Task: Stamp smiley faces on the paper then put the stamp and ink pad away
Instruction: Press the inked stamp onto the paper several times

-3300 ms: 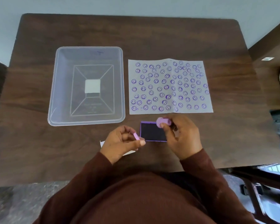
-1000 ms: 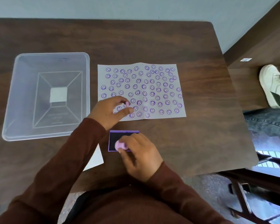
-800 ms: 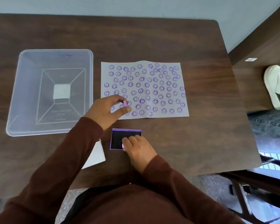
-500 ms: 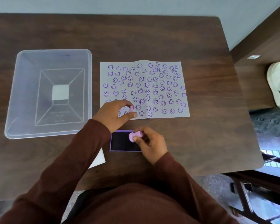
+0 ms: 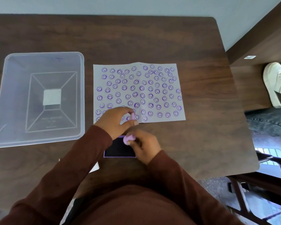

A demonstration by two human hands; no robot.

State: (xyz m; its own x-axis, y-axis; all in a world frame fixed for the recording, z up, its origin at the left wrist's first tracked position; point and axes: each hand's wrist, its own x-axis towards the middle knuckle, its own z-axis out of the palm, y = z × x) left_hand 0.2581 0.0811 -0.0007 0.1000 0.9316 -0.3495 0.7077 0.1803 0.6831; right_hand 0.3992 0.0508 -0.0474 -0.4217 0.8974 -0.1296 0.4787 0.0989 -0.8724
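Note:
A white paper (image 5: 139,93) covered with several purple smiley prints lies mid-table. My left hand (image 5: 115,121) rests on its lower left corner and pinches a small pink piece (image 5: 132,116), likely the stamp's cap. Just below the paper, an open purple ink pad (image 5: 118,149) with a dark inking face sits on the table. My right hand (image 5: 144,145) hovers over the pad's upper right and grips the pink stamp (image 5: 128,138), which is tilted on its side above the pad.
A clear plastic bin (image 5: 39,98), holding only a white label at its bottom, stands left of the paper. A white card corner (image 5: 96,167) peeks out under my left sleeve. Another person's white shoe (image 5: 276,85) and jeans show at the right, past the table edge.
My right hand pressed the stamp onto the ink pad, then lifted it and tilted it. My left hand slid slightly down the paper's lower left, still pinching the pink piece.

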